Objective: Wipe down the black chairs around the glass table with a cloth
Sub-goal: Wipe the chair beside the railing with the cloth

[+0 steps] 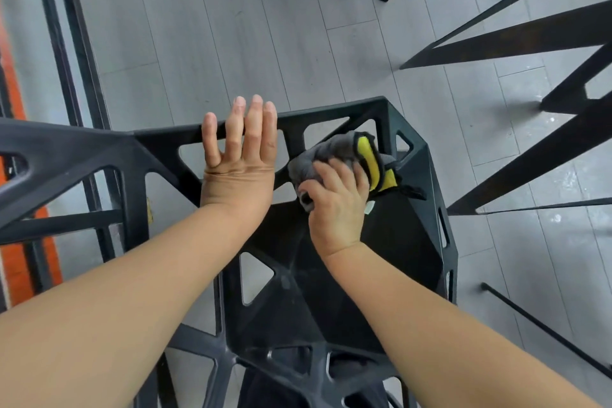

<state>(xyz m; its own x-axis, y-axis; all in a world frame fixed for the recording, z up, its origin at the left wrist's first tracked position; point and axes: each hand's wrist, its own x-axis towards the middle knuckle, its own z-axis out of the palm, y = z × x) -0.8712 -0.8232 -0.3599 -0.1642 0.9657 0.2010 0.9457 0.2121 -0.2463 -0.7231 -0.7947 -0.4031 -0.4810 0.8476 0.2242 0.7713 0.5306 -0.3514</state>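
Note:
A black chair with angular cut-outs stands right below me, its seat facing up. My left hand lies flat with straight fingers against the chair's far top rail. My right hand grips a bunched grey and yellow cloth and presses it on the far inner side of the chair, just right of the left hand. Part of the cloth is hidden under my fingers.
A second black chair touches the first on the left. Dark slanted table legs spread across the right side over the grey plank floor. Black frame bars and an orange strip run along the left.

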